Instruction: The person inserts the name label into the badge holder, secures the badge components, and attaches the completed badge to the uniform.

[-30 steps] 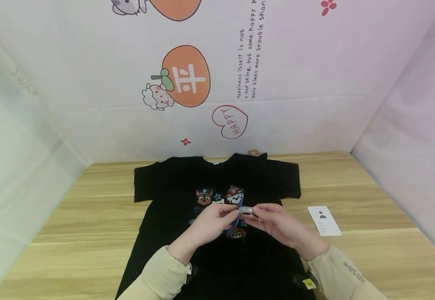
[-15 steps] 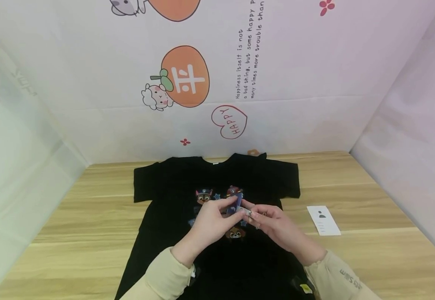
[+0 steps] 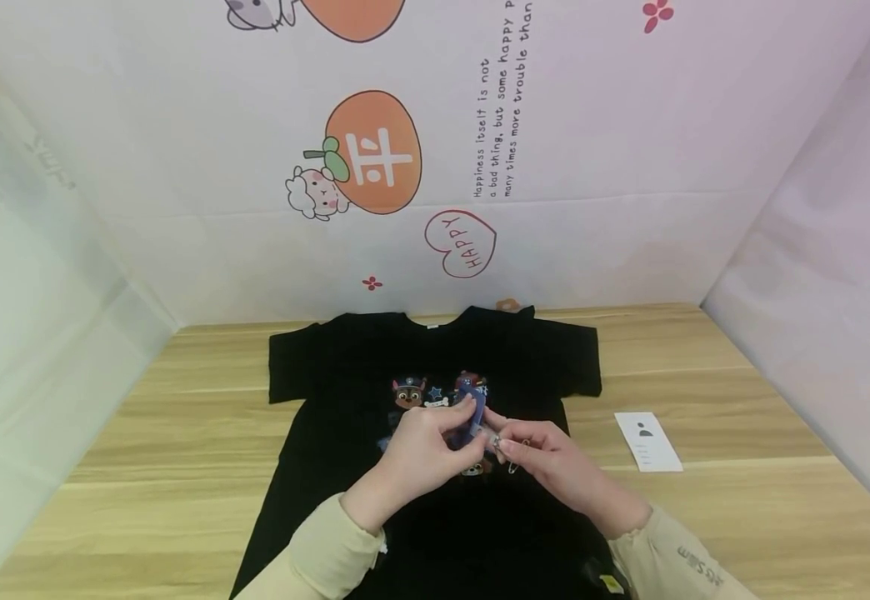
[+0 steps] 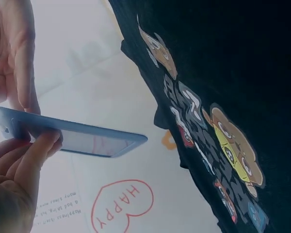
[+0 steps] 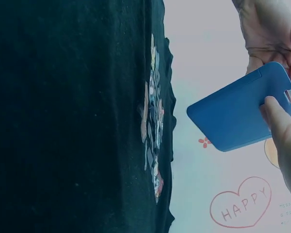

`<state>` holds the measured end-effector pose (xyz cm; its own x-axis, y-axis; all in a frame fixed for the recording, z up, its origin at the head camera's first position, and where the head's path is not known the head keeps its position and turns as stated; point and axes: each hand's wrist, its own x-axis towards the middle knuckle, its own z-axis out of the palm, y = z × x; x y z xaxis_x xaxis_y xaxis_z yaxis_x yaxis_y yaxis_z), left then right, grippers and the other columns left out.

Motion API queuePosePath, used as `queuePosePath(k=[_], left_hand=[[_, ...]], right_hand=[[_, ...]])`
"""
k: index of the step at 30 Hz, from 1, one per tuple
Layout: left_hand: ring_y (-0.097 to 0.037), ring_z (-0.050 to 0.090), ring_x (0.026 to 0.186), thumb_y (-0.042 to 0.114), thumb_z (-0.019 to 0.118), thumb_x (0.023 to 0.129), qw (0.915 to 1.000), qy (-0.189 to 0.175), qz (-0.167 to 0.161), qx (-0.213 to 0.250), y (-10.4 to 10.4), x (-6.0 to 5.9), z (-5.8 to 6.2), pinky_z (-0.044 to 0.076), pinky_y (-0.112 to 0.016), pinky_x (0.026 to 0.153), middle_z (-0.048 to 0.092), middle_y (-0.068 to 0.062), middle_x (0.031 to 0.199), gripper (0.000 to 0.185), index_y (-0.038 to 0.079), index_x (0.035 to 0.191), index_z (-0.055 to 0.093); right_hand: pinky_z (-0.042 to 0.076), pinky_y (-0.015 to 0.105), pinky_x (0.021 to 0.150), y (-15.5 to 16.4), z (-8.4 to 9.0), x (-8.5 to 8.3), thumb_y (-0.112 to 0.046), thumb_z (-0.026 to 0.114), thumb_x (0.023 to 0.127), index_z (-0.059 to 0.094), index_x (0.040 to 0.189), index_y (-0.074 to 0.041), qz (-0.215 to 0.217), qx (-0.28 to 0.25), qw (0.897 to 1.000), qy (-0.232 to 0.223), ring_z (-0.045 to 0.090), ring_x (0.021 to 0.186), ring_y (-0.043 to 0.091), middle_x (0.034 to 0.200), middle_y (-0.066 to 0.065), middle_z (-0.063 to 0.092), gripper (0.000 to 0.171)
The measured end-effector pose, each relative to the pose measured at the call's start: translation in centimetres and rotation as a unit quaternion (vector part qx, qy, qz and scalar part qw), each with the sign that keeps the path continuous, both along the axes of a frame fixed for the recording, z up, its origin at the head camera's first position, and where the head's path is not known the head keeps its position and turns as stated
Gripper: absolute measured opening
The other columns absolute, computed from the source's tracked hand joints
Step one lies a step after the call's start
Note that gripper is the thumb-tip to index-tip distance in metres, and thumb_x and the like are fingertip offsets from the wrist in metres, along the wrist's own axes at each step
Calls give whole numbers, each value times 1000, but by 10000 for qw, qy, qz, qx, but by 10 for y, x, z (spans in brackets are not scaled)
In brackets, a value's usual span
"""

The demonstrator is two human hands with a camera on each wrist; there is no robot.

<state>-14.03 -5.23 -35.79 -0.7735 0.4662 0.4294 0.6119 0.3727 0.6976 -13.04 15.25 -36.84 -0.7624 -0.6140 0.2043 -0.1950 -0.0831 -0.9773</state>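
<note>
Over black tee [image 3: 345,367], L hand [image 3: 423,446] & R hand [image 3: 547,458] both pinch blue card holder [image 3: 472,417], clip end mostly hidden by fingers.

Setting: a pale wooden table [image 3: 142,433] with long plank grain is standing inside a three-sided enclosure. A white backdrop [image 3: 592,167] is rising behind it — printed with an orange persimmon [image 3: 378,152], a red "HAPPY" heart [image 3: 460,242], small red flowers [image 3: 656,12] and lines of English text [image 3: 497,108]. Plain side panels are closing in left and right — soft, even light is falling throughout.
</note>
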Motion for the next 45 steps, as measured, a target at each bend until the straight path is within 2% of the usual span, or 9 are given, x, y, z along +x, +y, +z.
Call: queuePosePath(k=[6, 16, 19, 23, 26, 29, 37, 40, 45], left_hand=[[-19, 61, 109, 10, 67, 83, 9994, 332, -8, -29, 1, 0, -1, 52, -21, 84, 58, -21, 123, 39, -4, 119, 62], [-21, 64, 104, 7, 65, 82, 9992, 365, 47, -146, -1, 5, -4, 54, -19, 78, 60, -21, 120, 36, -3, 117, 63], [-9, 68, 75, -1, 60, 84, 9995, -72, -53, 307, -4, 2, -8, 53, -15, 60, 61, -19, 119, 33, -2, 117, 63], [-1, 49, 52, -11, 53, 85, 9931, -434, -229, 1064, -13, -3, -11, 43, -17, 44, 63, -18, 118, 35, -4, 119, 61], [-8, 66, 79, -12, 52, 85, 9913, -353, -321, 1229, -17, -4, -9, 52, -16, 57, 60, -23, 121, 37, -8, 121, 58], [-22, 60, 109, -11, 52, 86, 9903, -430, -437, 1250, -18, -5, -8, 55, -20, 75, 55, -25, 126, 37, -10, 123, 55], [-25, 45, 129, 4, 48, 97, 9978, -393, -193, 498, -17, -6, -13, 48, -32, 96, 43, -15, 144, 38, 0, 135, 48], [-29, 35, 137, 8, 48, 98, 9971, -616, -27, 445, -17, -8, -11, 41, -42, 103, 34, -12, 151, 37, 3, 135, 50], [-33, 26, 141, 6, 56, 94, 9874, -1325, 34, 861, -17, -10, -8, 36, -49, 107, 31, -9, 153, 38, 5, 132, 54]], right_hand=[[38, 15, 100, 1, -4, 1, -9, 40, 100, 45, 82, 10, 152, -193, 9997, -31, 13, 134, 53, 144, 40, 17, 26], [37, 17, 103, 0, -15, 1, -9, 39, 101, 66, 93, -12, 370, -601, 9964, -468, 34, 137, 16, 148, 32, 21, 29], [37, 19, 104, -1, -15, 3, -4, 33, 102, 68, 101, -10, 757, -1316, 9867, -578, 34, 137, 14, 150, 15, 34, 36], [37, 22, 107, -5, -4, 2, -3, 29, 102, 67, 100, -10, 1096, -1779, 9757, -667, 36, 135, 5, 148, 0, 40, 39], [36, 22, 107, -9, 3, 0, -5, 31, 103, 64, 95, -11, 967, -1546, 9813, -615, 35, 136, 5, 151, 8, 33, 35], [35, 22, 108, -9, 3, -2, -5, 29, 103, 61, 89, -12, 979, -1556, 9807, -659, 33, 137, 5, 153, 10, 29, 36], [32, 27, 112, -9, -7, -3, -2, 19, 102, 61, 87, -13, 1426, -2236, 9609, -795, 29, 140, 9, 155, 3, 25, 45], [29, 28, 113, -9, -7, -4, -2, 16, 101, 63, 92, -10, 1662, -2533, 9497, -794, 29, 141, 13, 156, 4, 24, 49], [26, 30, 115, -8, -8, -5, 0, 10, 101, 56, 128, 0, 2083, -2875, 9312, -827, 30, 140, 20, 155, 5, 27, 54]])
